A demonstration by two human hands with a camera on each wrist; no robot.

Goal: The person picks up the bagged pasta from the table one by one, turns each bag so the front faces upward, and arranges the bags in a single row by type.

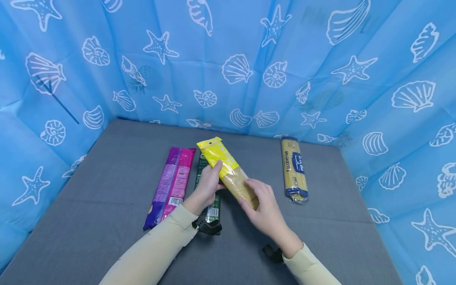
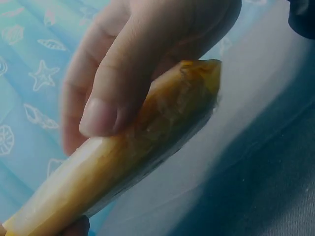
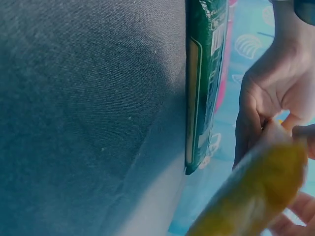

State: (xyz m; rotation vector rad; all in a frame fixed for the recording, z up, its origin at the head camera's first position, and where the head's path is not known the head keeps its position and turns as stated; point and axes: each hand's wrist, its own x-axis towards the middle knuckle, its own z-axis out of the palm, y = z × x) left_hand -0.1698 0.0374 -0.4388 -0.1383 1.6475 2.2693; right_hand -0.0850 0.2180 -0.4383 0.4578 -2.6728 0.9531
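A yellow-topped packet of spaghetti (image 1: 230, 172) is held tilted above the table between both hands. My left hand (image 1: 208, 183) grips its left side near the middle, thumb on top. At its lower end my right hand (image 1: 263, 204) holds the packet by the edges, thumb on the near side. In the left wrist view the right hand (image 2: 142, 64) curls over the packet (image 2: 147, 132). The right wrist view shows the left hand (image 3: 280, 83) behind the packet's blurred end (image 3: 256, 191). Beneath the left hand lies a green packet (image 1: 214, 211), partly hidden.
A pink and purple packet (image 1: 172, 182) lies left of the green one. To the right, a blue-ended spaghetti packet (image 1: 294, 170) lies apart on the grey table (image 1: 331, 241). Blue curtains (image 1: 213, 79) with white shells and starfish enclose the back and sides.
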